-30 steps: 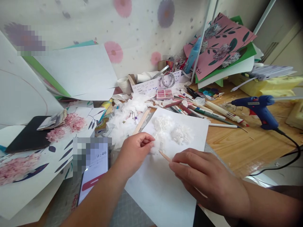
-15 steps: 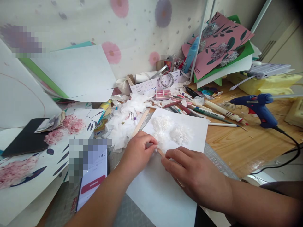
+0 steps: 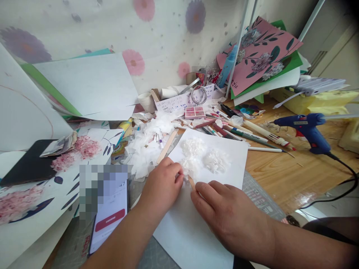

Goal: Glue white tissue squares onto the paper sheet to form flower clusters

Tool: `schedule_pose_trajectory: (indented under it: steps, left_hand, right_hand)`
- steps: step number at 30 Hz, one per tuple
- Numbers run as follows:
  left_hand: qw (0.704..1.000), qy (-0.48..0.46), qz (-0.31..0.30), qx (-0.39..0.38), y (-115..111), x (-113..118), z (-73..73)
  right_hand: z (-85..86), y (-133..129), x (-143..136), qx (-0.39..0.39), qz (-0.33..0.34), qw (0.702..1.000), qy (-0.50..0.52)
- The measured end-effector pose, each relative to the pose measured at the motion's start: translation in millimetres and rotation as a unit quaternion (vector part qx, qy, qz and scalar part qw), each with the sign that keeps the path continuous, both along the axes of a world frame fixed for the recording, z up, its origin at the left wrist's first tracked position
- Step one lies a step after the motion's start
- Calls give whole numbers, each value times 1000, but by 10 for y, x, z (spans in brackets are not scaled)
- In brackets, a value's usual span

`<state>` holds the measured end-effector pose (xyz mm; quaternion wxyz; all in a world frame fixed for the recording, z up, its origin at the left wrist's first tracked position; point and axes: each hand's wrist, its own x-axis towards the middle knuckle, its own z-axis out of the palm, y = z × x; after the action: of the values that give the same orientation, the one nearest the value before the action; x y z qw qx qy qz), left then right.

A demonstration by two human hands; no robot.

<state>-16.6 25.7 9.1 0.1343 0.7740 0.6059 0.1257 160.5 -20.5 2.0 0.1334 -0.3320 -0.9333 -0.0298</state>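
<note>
My right hand (image 3: 221, 209) grips a flat wooden craft stick (image 3: 192, 183), its tip pointing up and left at the white paper sheet (image 3: 202, 231). Fluffy white tissue-paper flower clusters (image 3: 193, 147) sit on the upper half of the sheet. My left hand (image 3: 165, 181) lies over the sheet's left side, thumb and fingers pinched together beside the lowest cluster. Whatever is between those fingertips is hidden or too small to tell. Just beyond that hand, another wooden stick (image 3: 167, 146) rests on a heap of white tissue pieces (image 3: 143, 153).
A blue glue gun (image 3: 305, 125) lies on the wooden table (image 3: 280, 179) at right. Pens and brushes (image 3: 249, 136) spread behind the sheet. A phone (image 3: 109, 216) lies left on the cutting mat (image 3: 67, 239). Paper with pink flowers (image 3: 86, 147) is at far left.
The tip of the stick in my right hand has come slightly away from my left fingertips. My left hand has shifted a little down and left, uncovering more of the lowest cluster.
</note>
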Motion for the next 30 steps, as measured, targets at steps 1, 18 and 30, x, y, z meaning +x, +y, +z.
schedule_pose_trajectory:
  steps: [1, 18, 30]
  left_hand:
    - [1000, 6, 4, 1, -1, 4, 5]
    - [997, -61, -25, 27, -66, -26, 79]
    - [992, -24, -82, 87, 10, 29, -55]
  right_hand:
    - [-5, -2, -8, 2, -1, 1000, -2]
    - [31, -3, 208, 4, 42, 984, 176]
    - [-18, 85, 333, -96, 8, 967, 237]
